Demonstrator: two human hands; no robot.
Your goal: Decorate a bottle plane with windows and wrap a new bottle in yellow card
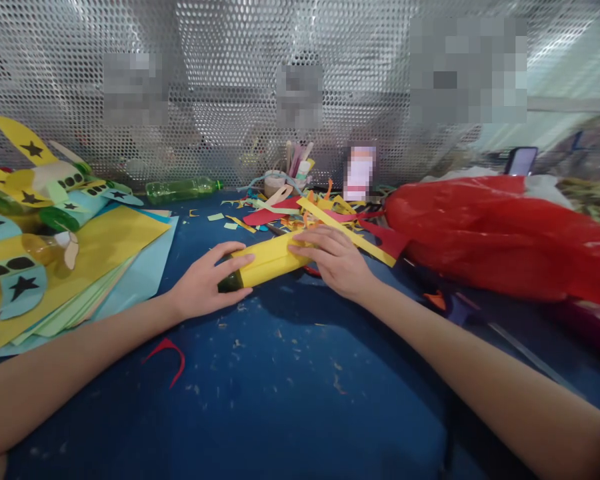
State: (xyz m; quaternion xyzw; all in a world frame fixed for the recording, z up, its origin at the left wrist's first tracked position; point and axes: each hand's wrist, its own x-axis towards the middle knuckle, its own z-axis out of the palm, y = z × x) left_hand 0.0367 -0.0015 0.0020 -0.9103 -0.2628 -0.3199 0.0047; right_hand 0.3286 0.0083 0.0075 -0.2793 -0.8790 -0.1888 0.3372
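A dark green bottle (229, 283) lies on its side at the middle of the blue table, with yellow paper (273, 259) wrapped around most of its length. My left hand (207, 280) grips the bottle's bare left end, thumb and fingers curved around it. Over the right part of the yellow wrap rests my right hand (337, 261), its fingers pressed on the paper. The bottle's right end is hidden behind that hand. A yellow strip (350, 233) lies just behind my right hand, over red paper.
Paper sheets (115, 247) and star-marked plane models (25, 267) lie left. At the back are a green bottle (180, 191), paper scraps (275, 208) and a phone (360, 173). A red plastic bag (490, 233) fills the right. A red scrap (173, 350) lies in front.
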